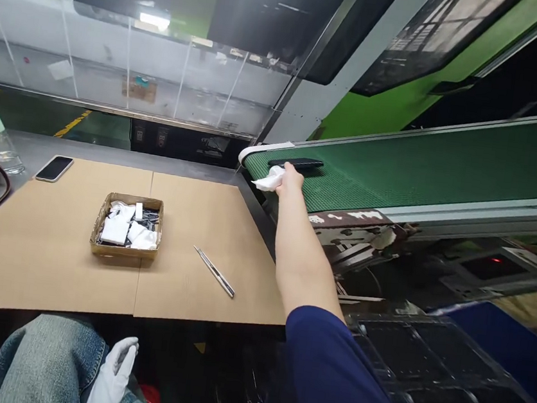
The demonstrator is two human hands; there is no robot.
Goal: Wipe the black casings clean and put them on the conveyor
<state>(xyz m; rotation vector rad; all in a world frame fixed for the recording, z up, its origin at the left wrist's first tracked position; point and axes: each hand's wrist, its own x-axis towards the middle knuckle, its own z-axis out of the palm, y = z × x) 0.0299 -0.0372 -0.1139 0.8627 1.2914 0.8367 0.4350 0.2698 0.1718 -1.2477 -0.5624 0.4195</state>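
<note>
Factory-type bench spot, with a long green mesh conveyor belt [428,161] running up the right side and a flat tan cardboard sheet [50,248] covering the table in front of the seated person. Right hand [291,179], bare and at the end of a navy sleeve [340,378], is reaching way out over the belt's near end, bunched tight around a crumpled white cloth [269,179]. That cloth sits right beside a slim black smartphone [296,163] lying flat on the belt, though I can't tell if they're actually touching. Left hand [113,371] is down low by a blue-jeaned knee [47,357], in a white fabric glove, fingers together, nothing visible in it. On the cardboard there's a shallow woven basket [130,199] with white cloth pads [114,230] and small dark pieces [148,217] left inside, plus a pair of long steel tweezers [214,272] lying loose. Another black smartphone [54,168] lies face up at the cardboard's far left corner.
</note>
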